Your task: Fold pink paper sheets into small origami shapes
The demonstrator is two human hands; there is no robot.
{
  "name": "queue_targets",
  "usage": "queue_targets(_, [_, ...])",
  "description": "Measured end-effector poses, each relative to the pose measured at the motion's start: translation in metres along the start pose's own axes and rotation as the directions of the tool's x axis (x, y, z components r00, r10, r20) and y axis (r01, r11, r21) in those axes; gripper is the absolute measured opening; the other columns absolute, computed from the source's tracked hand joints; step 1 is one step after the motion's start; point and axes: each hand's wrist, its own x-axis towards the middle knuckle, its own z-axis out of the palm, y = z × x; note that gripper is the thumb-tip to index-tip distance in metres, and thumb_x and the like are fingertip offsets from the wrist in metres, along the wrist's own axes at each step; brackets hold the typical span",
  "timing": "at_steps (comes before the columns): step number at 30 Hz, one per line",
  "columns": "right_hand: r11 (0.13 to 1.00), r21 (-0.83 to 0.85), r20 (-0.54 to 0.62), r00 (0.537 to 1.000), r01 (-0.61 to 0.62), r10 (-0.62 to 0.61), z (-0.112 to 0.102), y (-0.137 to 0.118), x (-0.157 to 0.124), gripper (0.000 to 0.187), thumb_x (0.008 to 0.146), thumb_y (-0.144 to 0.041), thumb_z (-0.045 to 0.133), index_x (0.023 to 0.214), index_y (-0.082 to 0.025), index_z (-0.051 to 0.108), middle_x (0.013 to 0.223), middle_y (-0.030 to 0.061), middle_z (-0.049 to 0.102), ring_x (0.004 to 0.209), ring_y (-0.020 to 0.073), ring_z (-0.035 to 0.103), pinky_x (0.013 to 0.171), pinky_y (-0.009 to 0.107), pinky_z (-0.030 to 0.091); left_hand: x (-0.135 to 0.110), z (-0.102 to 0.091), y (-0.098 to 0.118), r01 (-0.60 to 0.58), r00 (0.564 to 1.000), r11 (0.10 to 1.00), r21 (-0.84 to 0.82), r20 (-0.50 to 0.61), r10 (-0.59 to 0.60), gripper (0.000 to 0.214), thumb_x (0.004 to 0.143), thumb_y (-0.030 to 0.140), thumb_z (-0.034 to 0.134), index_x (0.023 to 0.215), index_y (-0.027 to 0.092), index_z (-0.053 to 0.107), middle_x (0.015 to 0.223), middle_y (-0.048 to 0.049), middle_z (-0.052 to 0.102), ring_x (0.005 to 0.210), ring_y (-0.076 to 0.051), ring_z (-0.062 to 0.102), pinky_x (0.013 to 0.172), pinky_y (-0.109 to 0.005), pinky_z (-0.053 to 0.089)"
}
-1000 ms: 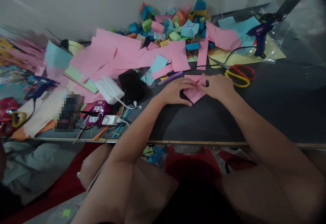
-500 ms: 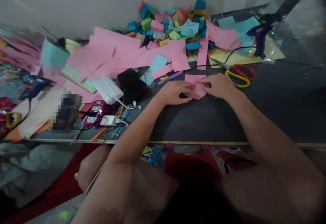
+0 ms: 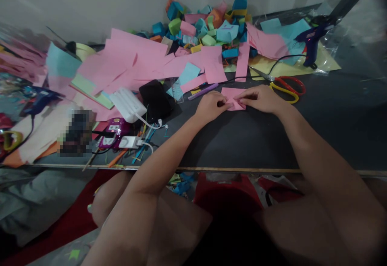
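A small folded pink paper lies on the dark table between my hands. My left hand pinches its left edge with curled fingers. My right hand presses on its right side, fingers closed over the fold. Both forearms reach in from the near edge of the table.
Red-and-yellow scissors lie just right of my right hand. A blue glue gun stands at the far right. Pink sheets and a heap of folded coloured paper pieces fill the back. A black phone, white power bank and cables lie left.
The pink paper has been folded smaller, its lower point gone. Both hands have shifted slightly away from me and closed tighter on it.
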Motion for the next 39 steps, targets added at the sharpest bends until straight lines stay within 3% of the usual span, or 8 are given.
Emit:
queue_targets(4, [0.999, 0.045, 0.019, 1.000, -0.020, 0.019, -0.001, 0.001, -0.001, 0.038, 0.079, -0.044, 0.072, 0.109, -0.023, 0.083, 0.096, 0.0075, 0.081, 0.086, 0.0222, 0.072, 0.081, 0.037, 0.057, 0.001, 0.002, 0.000, 0.042, 0.999, 0.999, 0.007, 0.008, -0.042, 0.032, 0.090, 0.042, 0.071, 0.068, 0.019, 0.066, 0.080, -0.0044, 0.075, 0.076, -0.017, 0.067, 0.076, -0.035, 0.053])
queue_targets(8, [1.000, 0.005, 0.084, 0.996, 0.015, -0.016, -0.003, 0.000, -0.003, 0.047, 0.071, -0.039, 0.075, 0.115, -0.022, 0.081, 0.090, 0.0063, 0.078, 0.076, 0.0187, 0.066, 0.072, 0.034, 0.054, 0.002, 0.002, 0.004, 0.048, 0.999, 0.998, 0.032, 0.024, -0.048, 0.027, 0.088, 0.039, 0.073, 0.072, 0.018, 0.066, 0.088, -0.0063, 0.076, 0.086, -0.019, 0.068, 0.083, -0.037, 0.054])
queue_targets(12, [0.999, -0.045, 0.056, 0.998, -0.014, 0.017, -0.003, -0.006, -0.006, 0.065, 0.073, -0.035, 0.072, 0.136, -0.022, 0.071, 0.089, 0.0057, 0.075, 0.073, 0.0165, 0.061, 0.070, 0.033, 0.050, 0.001, 0.000, 0.008, 0.080, 0.995, 0.993, 0.084, 0.050, -0.085, 0.016, 0.087, 0.030, 0.075, 0.096, 0.017, 0.073, 0.101, -0.0077, 0.077, 0.098, -0.022, 0.068, 0.093, -0.040, 0.054])
queue_targets(17, [0.988, -0.152, 0.063, 0.998, -0.017, 0.027, -0.002, -0.016, -0.007, 0.053, 0.078, -0.044, 0.071, 0.126, -0.022, 0.077, 0.087, 0.0063, 0.074, 0.075, 0.0179, 0.062, 0.071, 0.033, 0.048, 0.000, 0.000, 0.009, -0.018, 0.997, 0.994, 0.107, 0.075, 0.010, 0.013, 0.092, 0.028, 0.069, 0.099, 0.022, 0.078, 0.108, -0.0059, 0.077, 0.108, -0.023, 0.067, 0.103, -0.044, 0.051])
queue_targets(22, [0.991, -0.135, 0.068, 0.997, -0.025, 0.034, -0.001, -0.017, -0.007, 0.064, 0.076, -0.045, 0.072, 0.134, -0.019, 0.072, 0.088, 0.0070, 0.074, 0.073, 0.0178, 0.061, 0.069, 0.033, 0.047, -0.006, 0.003, 0.019, -0.089, 0.994, 0.968, 0.235, 0.081, 0.072, 0.021, 0.098, 0.032, 0.062, 0.094, 0.021, 0.078, 0.116, -0.0088, 0.075, 0.118, -0.026, 0.063, 0.105, -0.046, 0.049])
queue_targets(28, [0.987, -0.159, 0.088, 0.996, -0.004, 0.018, 0.000, -0.016, -0.005, 0.056, 0.077, -0.047, 0.072, 0.125, -0.019, 0.077, 0.091, 0.0080, 0.073, 0.076, 0.0190, 0.061, 0.072, 0.034, 0.046, -0.016, 0.005, 0.051, -0.037, 0.998, 0.906, 0.422, 0.064, 0.011, 0.027, 0.101, 0.030, 0.054, 0.094, 0.016, 0.076, 0.110, -0.0149, 0.071, 0.113, -0.030, 0.061, 0.091, -0.043, 0.053])
queue_targets(32, [0.970, -0.232, 0.099, 0.994, 0.066, -0.044, 0.001, -0.016, -0.005, 0.041, 0.082, -0.046, 0.067, 0.112, -0.022, 0.082, 0.094, 0.0080, 0.073, 0.079, 0.0192, 0.062, 0.073, 0.033, 0.045, -0.023, 0.007, 0.071, 0.024, 0.991, 0.888, 0.459, 0.106, -0.082, 0.037, 0.101, 0.037, 0.055, 0.113, 0.007, 0.072, 0.114, -0.0205, 0.067, 0.118, -0.034, 0.059, 0.090, -0.043, 0.055])
queue_targets(39, [0.983, -0.148, 0.108, 0.990, 0.105, -0.090, -0.001, -0.003, -0.001, 0.044, 0.085, -0.046, 0.063, 0.118, -0.021, 0.080, 0.100, 0.0083, 0.074, 0.077, 0.0181, 0.060, 0.071, 0.032, 0.046, -0.029, 0.018, 0.069, 0.029, 0.997, 0.890, 0.454, 0.052, -0.059, 0.031, 0.103, 0.031, 0.048, 0.119, 0.013, 0.068, 0.121, -0.0173, 0.066, 0.114, -0.030, 0.061, 0.086, -0.041, 0.054])
